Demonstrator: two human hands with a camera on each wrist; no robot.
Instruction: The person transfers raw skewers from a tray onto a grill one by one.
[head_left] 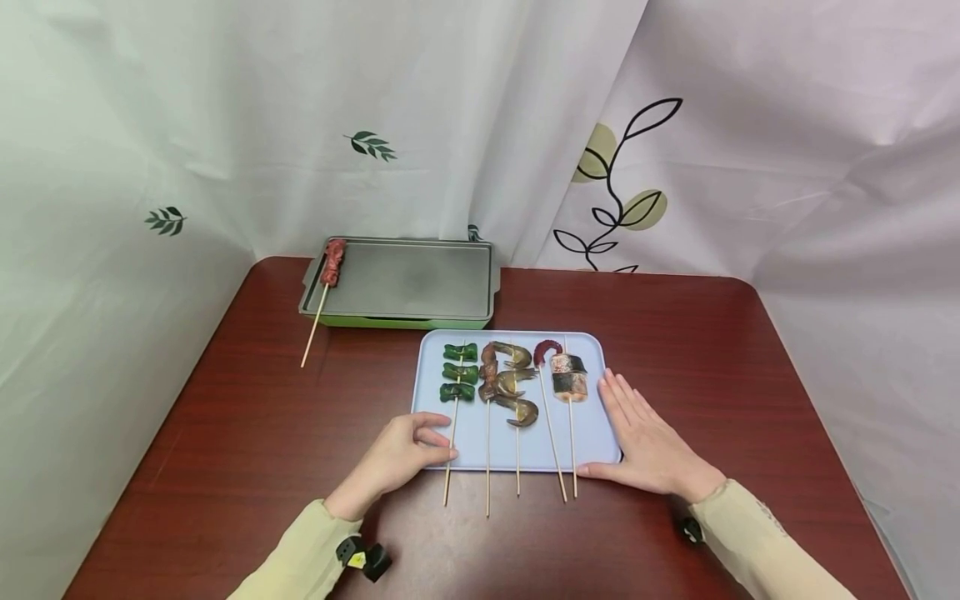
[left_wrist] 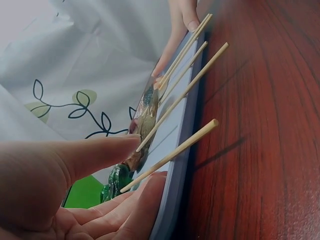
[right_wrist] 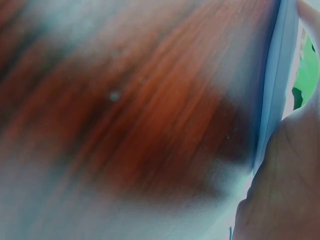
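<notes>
Touching tray (head_left: pixel 472 442): R hand (head_left: pixel 651 446), fingers straight & nearly together on right edge, thumb by near-right corner.
L hand (head_left: pixel 401 450): at tray's near-left corner, thumb & fingers spread apart, stick of green skewer (head_left: pixel 460 373) btwn.
Tray spot: mid surface (head_left: pixel 285 433).
Other tray food, L to R: brown skewer (head_left: pixel 489 367), shrimp skewer (head_left: pixel 527 412), dark red curl (head_left: pixel 549 344), black-&-white skewer (head_left: pixel 570 383); sticks poke past near edge.
Grill (head_left: pixel 420 279): nr surface's far edge, w/ red skewer (head_left: pixel 332 265) on left end.
</notes>
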